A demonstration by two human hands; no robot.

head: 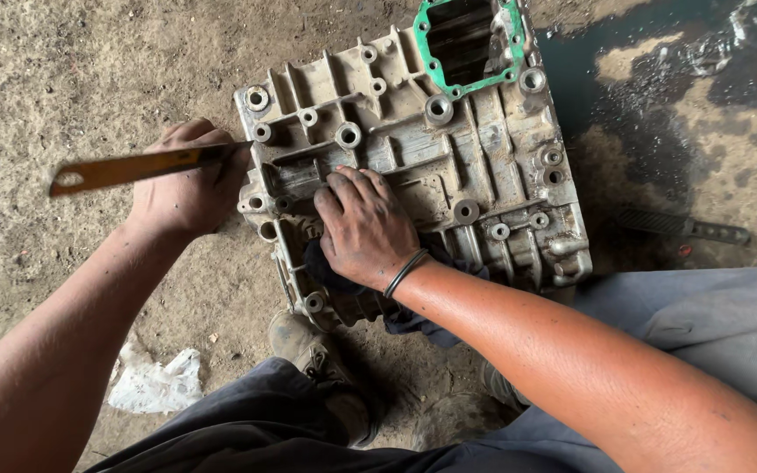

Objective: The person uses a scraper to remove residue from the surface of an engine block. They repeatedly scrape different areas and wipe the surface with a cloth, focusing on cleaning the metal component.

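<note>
A grey cast-metal housing with ribs and several bolt holes lies on the dirt floor. A green gasket frames the opening at its far end. My left hand is closed around a flat orange-brown metal blade, whose tip touches the housing's left edge. My right hand, greasy and with a dark band at the wrist, presses flat on the housing's near-left part, over a dark cloth that shows beneath it.
A crumpled white scrap lies on the floor at lower left. A dark tool handle rests to the right of the housing, near a dark oily stain. My shoe and grey trousers sit below the housing.
</note>
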